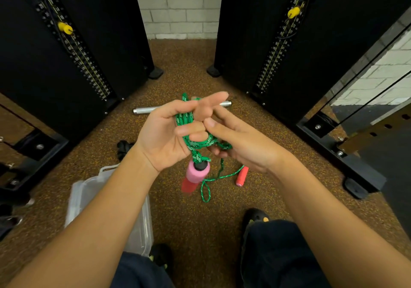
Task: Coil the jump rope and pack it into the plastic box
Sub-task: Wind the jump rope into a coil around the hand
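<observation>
The green braided jump rope is wound in several loops around the fingers of my left hand, whose thumb and curled fingers grip the coil. One pink foam handle hangs just below that hand. My right hand pinches the rope strand beside the coil at its lower fingers. From there the loose rope trails down to the floor and ends at the second, red handle lying on the floor. The clear plastic box sits open on the floor under my left forearm.
Two black weight-stack machines stand left and right, with a brown speckled floor between them. A metal bar lies on the floor beyond my hands. A small black object lies left of my wrist. My shoes are below.
</observation>
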